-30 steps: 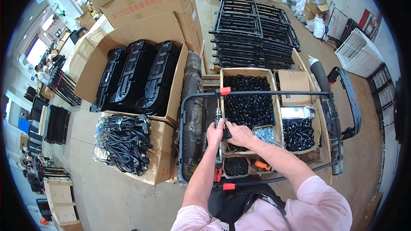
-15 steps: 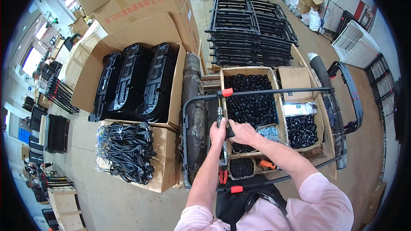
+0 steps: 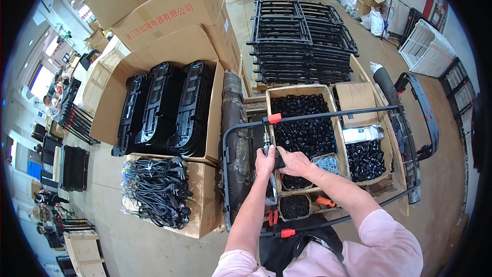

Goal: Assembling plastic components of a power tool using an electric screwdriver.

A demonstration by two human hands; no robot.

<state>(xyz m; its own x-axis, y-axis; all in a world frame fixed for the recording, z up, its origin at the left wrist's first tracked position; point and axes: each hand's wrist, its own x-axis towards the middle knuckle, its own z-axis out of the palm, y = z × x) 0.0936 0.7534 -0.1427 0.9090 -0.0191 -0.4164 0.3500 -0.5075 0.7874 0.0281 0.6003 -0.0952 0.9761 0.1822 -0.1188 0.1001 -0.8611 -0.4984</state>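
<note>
Both hands are staying closed on the driver (image 3: 266,143): left hand (image 3: 265,162) gripping its body, right hand (image 3: 293,161) alongside; its tip is still pressing the frame (image 3: 328,115); fastening seemingly continuing

Both hands, left (image 3: 265,161) and right (image 3: 294,161), are hemmed in inside a black tube frame (image 3: 328,116). Ahead, the way is blocked by a box of black parts (image 3: 302,123); to the right, by a second parts box (image 3: 365,159); to the left, by a dark roll (image 3: 234,138). Small tubs (image 3: 293,206) are packed just below. Open floor (image 3: 138,246) is left only beyond the cable box (image 3: 202,210).
</note>
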